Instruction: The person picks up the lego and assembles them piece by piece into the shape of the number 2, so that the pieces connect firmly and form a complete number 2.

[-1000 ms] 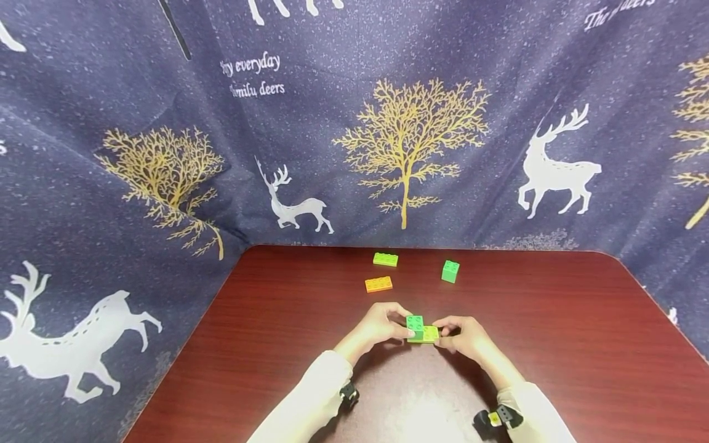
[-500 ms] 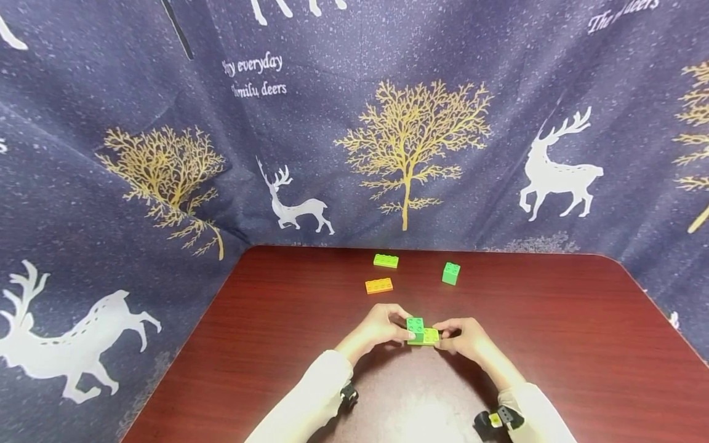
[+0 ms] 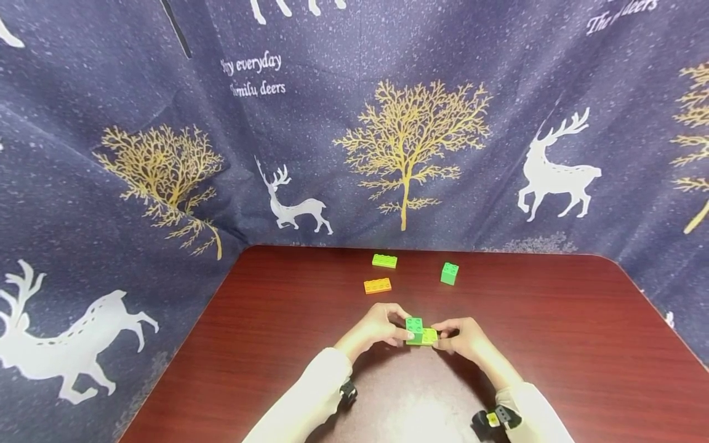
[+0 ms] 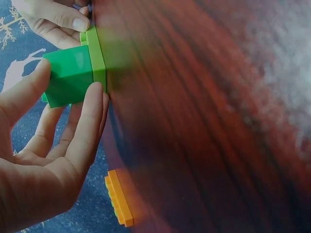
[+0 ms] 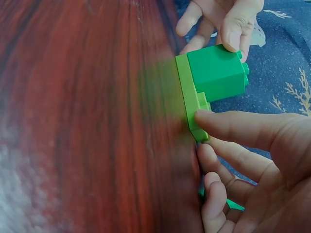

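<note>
A green building block (image 3: 413,330) sits on the left half of a lime flat brick (image 3: 430,336), whose right-hand studs show in the head view. My left hand (image 3: 381,325) holds the green block, its thumb on the studded top and its fingers along the sides. One fingertip of it reaches the lime flat brick (image 4: 98,60) in the left wrist view. From the other end, my right hand (image 3: 464,337) pinches the lime brick between thumb and fingers. In the right wrist view the thumb (image 5: 233,127) lies over that end. Both bricks are close to the tabletop.
Behind the hands on the red-brown table (image 3: 288,307) lie an orange flat brick (image 3: 378,285) and a second lime flat brick (image 3: 384,261). Another green block (image 3: 449,273) stands to their right. A patterned blue cloth (image 3: 310,123) hangs beyond the table's far edge.
</note>
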{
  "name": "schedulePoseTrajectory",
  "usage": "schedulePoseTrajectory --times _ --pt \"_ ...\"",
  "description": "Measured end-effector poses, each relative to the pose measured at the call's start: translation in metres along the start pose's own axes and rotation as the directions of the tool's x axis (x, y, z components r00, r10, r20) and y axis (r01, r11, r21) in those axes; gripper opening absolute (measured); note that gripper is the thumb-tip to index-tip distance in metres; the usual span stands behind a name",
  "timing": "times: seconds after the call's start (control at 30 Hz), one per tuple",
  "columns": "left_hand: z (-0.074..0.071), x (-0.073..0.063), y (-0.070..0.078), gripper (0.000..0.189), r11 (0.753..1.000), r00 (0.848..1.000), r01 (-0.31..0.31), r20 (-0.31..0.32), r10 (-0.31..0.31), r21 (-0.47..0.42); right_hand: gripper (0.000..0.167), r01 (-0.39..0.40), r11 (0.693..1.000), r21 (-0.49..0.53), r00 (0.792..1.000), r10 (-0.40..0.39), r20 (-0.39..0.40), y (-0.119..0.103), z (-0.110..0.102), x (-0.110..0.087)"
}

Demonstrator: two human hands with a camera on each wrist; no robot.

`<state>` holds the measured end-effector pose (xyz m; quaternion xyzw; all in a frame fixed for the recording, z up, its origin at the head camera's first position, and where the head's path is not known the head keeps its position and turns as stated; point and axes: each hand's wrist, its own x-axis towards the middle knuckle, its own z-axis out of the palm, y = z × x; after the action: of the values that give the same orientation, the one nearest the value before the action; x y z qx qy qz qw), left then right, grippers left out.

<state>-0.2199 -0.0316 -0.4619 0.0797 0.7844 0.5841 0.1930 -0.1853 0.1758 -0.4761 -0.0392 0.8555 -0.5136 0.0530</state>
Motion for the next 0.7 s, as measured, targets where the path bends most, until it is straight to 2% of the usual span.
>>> schedulePoseTrajectory --times 0.2,0.7 --pt "0.0009 -0.0013 -0.0007 0.027 1.0 1.0 0.013 0.002 -0.013 -0.017 0.036 0.006 1.0 -0.007 1.0 -0.006 -0.007 0.0013 0.0002 -0.001" --pt "0.0016 -0.0047 -0.0042 0.028 1.0 1.0 -0.024 -0.006 0.024 -0.014 0.036 0.01 0.999 -0.043 1.0 -0.011 -0.029 0.0015 0.0019 -0.0028"
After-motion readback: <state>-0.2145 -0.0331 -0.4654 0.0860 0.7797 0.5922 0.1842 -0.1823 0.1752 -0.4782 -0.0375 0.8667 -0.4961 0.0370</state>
